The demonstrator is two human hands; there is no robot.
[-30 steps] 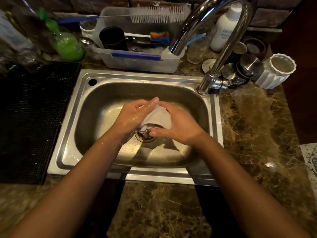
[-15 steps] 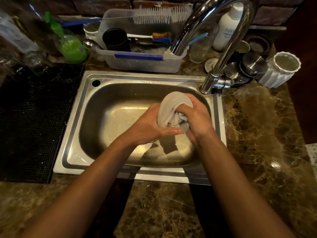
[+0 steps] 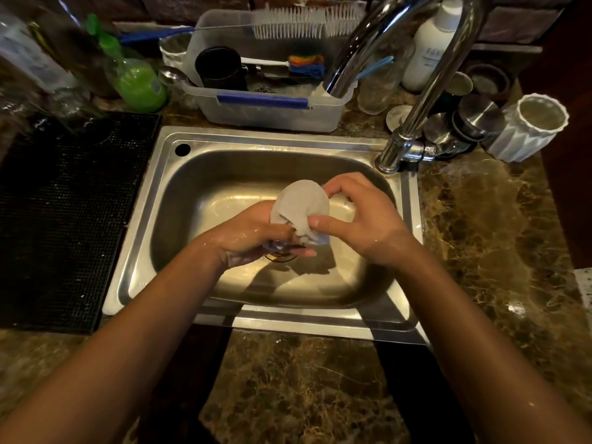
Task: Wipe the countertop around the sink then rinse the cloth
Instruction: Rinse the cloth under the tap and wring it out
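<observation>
Since half a sec ago both hands have slid a bit left over the basin and the right one has loosened: it was wrapped round the cloth's right side, now only thumb and fingertips touch it. The cloth bundle has come lower too, closer to the drain.

The cloth, pale grey and bunched into a rounded wad, sits between the two hands, held up above the sink floor, roughly over the drain, w/ its shadow on the steel below. Left hand is under and to the left of it, palm up, wet, fingers curled round the lower tail of the cloth – a closed grasp. Right hand is on the right side of the wad, half open: thumb presses the near-right edge, index tip touches the far-right edge, other fingers bent and not clearly on the fabric.

The faucet arches over from the far right corner; can't tell if water is running. Marble countertop lies right and near of the sink, a black mat to the left, a clear plastic caddy w/ brushes on the far side.
</observation>
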